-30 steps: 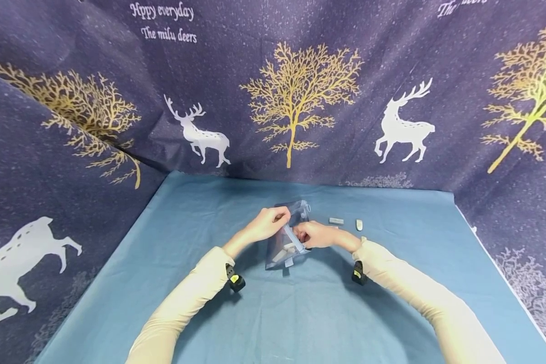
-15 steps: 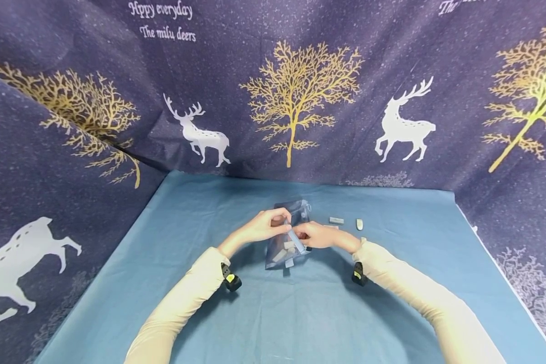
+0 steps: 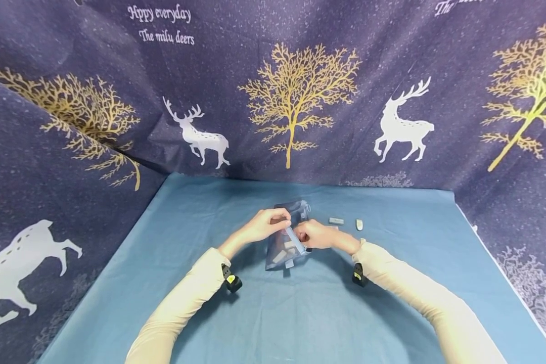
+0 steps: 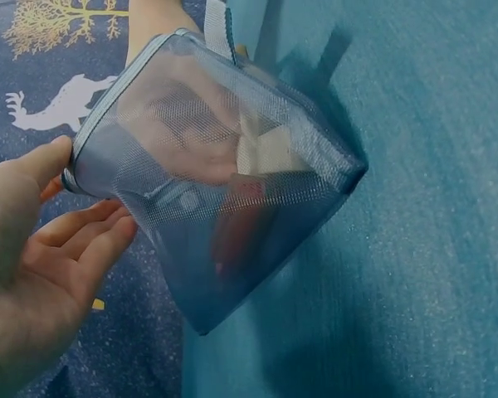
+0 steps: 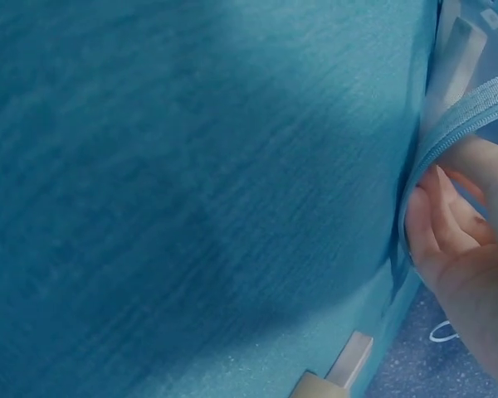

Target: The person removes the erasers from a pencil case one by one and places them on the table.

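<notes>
My left hand (image 3: pixel 266 226) pinches the zipped rim (image 4: pixel 100 108) of a translucent blue mesh zipper pouch (image 4: pixel 199 290), holding its mouth apart. Through that mouth reaches my right hand (image 3: pixel 318 235); its fingers show blurred through the mesh in the left wrist view, with the thumb side inside the rim in the right wrist view. Close to those fingers, inside the pouch, are pale blocks (image 4: pixel 274 149) and a reddish piece (image 4: pixel 236 236). Whether the right fingers grip one of them is hidden by the mesh.
On the blue cloth (image 3: pixel 273 313), right of the pouch, lie a small grey block (image 3: pixel 336 221) and a pale rounded piece (image 3: pixel 359 224). Another pale block (image 5: pixel 319 386) lies partly hidden by the right wrist in the head view. A dark printed curtain (image 3: pixel 336 167) rises behind.
The left hand has shifted slightly right along the pouch's rim and its fingers have spread a little. The right hand stays in the pouch's mouth with hardly any movement.
</notes>
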Demonstrator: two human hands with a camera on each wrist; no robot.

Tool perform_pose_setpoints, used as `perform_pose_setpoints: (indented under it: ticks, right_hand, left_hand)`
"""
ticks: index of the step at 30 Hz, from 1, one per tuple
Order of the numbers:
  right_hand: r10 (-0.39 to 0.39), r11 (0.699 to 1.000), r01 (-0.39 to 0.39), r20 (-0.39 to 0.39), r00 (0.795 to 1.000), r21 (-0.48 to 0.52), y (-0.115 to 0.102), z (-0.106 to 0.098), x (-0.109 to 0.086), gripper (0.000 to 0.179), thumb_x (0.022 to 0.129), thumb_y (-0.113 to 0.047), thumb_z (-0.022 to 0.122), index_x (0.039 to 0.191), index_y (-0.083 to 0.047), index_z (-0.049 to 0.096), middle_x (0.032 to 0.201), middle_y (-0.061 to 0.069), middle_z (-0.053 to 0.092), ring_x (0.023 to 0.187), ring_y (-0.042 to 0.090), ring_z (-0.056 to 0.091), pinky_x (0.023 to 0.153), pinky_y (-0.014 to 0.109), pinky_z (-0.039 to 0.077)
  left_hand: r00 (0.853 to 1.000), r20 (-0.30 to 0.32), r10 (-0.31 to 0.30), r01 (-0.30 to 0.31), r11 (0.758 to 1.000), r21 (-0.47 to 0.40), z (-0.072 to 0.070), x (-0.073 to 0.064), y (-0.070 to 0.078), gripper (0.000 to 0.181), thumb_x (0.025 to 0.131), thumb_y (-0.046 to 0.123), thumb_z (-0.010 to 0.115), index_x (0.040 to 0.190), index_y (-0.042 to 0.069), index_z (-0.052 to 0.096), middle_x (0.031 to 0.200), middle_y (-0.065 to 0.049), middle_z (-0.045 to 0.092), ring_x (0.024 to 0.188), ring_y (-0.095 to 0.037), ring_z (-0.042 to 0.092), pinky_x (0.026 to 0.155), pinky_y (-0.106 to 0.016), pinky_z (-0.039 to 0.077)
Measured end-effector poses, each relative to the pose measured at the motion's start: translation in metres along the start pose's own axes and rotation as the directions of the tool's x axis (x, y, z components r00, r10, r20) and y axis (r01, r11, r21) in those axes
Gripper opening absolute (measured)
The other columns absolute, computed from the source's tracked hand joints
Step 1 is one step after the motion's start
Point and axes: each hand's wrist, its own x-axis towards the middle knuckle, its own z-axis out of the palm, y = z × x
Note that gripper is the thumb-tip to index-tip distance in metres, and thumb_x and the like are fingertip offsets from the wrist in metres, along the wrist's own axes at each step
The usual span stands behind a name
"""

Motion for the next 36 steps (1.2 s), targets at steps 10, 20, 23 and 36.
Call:
perform_pose_setpoints:
  ticks: [10,20,23,36]
  right_hand:
    - [-0.019,0.999,0.021,-0.061,0.998,0.043,0.004,0.000,-0.004,0.011,0.078,-0.006,0.064,0.088,-0.012,0.064,0.083,0.002,0.062,0.074,0.010,0.062,0.063,0.016,0.050]
    - [0.027,0.999,-0.025,-0.066,0.997,0.020,0.004,-0.007,-0.007,0.015,0.075,-0.007,0.064,0.089,-0.012,0.065,0.083,0.005,0.063,0.073,0.011,0.062,0.064,0.016,0.050]
    - [0.024,1.000,-0.025,-0.077,0.997,-0.002,0.005,-0.008,-0.009,0.016,0.075,-0.007,0.065,0.089,-0.013,0.065,0.081,0.003,0.062,0.072,0.009,0.061,0.064,0.016,0.049]
    - [0.069,0.996,-0.065,-0.069,0.995,0.065,0.006,-0.012,-0.017,0.018,0.074,-0.004,0.064,0.090,-0.013,0.066,0.080,-0.001,0.062,0.071,0.004,0.059,0.064,0.018,0.051]
  left_hand:
    - [1.000,-0.014,-0.010,0.011,0.999,0.034,0.001,0.001,0.003,0.014,0.091,0.033,0.054,0.096,0.020,0.060,0.084,0.007,0.066,0.076,-0.025,0.063,0.066,-0.022,0.045]
    - [0.999,-0.033,0.004,-0.003,0.999,0.034,0.008,0.004,-0.001,0.011,0.091,0.027,0.056,0.095,0.019,0.061,0.081,0.003,0.067,0.070,-0.017,0.060,0.061,-0.022,0.042]
    - [0.999,-0.035,0.009,-0.008,0.999,0.034,0.009,0.005,-0.002,0.011,0.091,0.023,0.056,0.096,0.015,0.062,0.079,0.002,0.066,0.068,-0.016,0.059,0.059,-0.023,0.041]
    - [0.999,-0.049,-0.016,0.017,1.000,0.020,0.009,0.003,0.005,0.008,0.091,0.023,0.056,0.094,0.017,0.060,0.083,0.003,0.067,0.077,-0.020,0.065,0.068,-0.024,0.048]
